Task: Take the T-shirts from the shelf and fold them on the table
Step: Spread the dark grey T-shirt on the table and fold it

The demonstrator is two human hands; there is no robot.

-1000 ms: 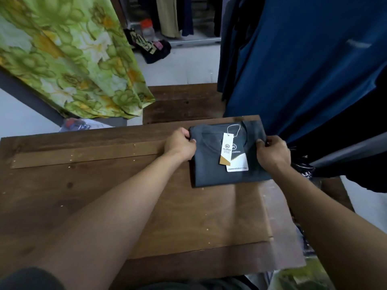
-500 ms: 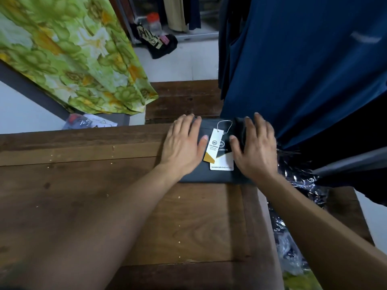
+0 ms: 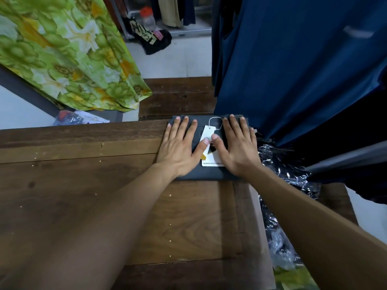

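On the table (image 3: 104, 206), both hands' straight, spread fingers (image 3: 184, 130) press the folded T-shirt (image 3: 201, 174).

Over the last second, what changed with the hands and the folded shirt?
Both hands let go of the shirt's side edges and moved inward; the left hand and right hand now press flat on the folded grey T-shirt, thumbs on its hang tag. The shirt stayed folded at the wooden table's far right corner.

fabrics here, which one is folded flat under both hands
The dark grey T-shirt with the tag on the table; the floral cloth and blue garment hang loose.
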